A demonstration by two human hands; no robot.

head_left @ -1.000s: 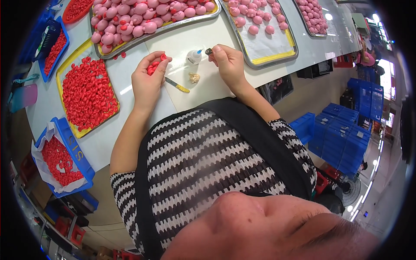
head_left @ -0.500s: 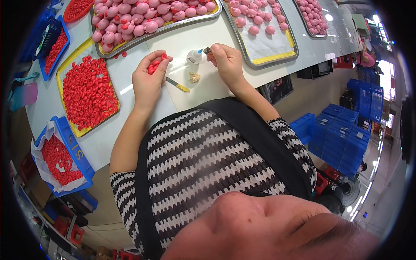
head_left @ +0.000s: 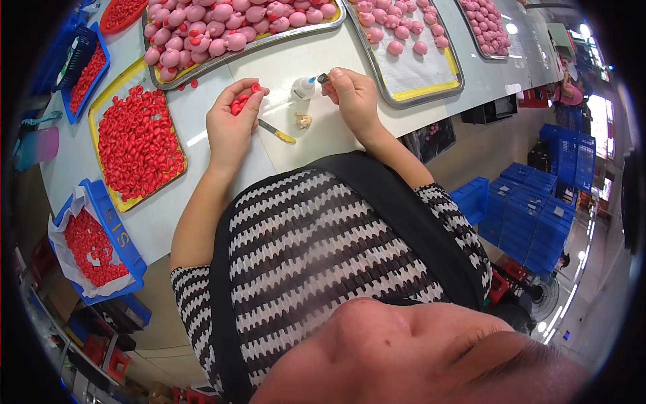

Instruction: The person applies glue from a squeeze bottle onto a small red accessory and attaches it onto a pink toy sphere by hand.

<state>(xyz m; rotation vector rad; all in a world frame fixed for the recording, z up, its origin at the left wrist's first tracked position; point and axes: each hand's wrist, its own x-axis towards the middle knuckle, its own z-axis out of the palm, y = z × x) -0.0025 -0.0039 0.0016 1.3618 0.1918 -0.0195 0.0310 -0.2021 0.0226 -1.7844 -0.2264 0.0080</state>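
Note:
Several small red cup-shaped pieces are held in my left hand; one of them is pinched upright at the fingertips. My right hand is closed on a small dark cylinder, whose kind I cannot make out. Just left of that cylinder stands a small white squeeze bottle with a blue tip. A knife with a yellow handle lies on the table beside my left hand. Near it sits a crumpled beige lump.
Red pieces fill a yellow-rimmed tray and a paper-lined blue bin at left. Round pink pieces heap up in the metal tray ahead; more lie in the tray at right. Blue crates stand beyond the table.
The dark cylinder in my right hand has turned slightly, so that more of its end shows. My left hand keeps the same hold on the red pieces.

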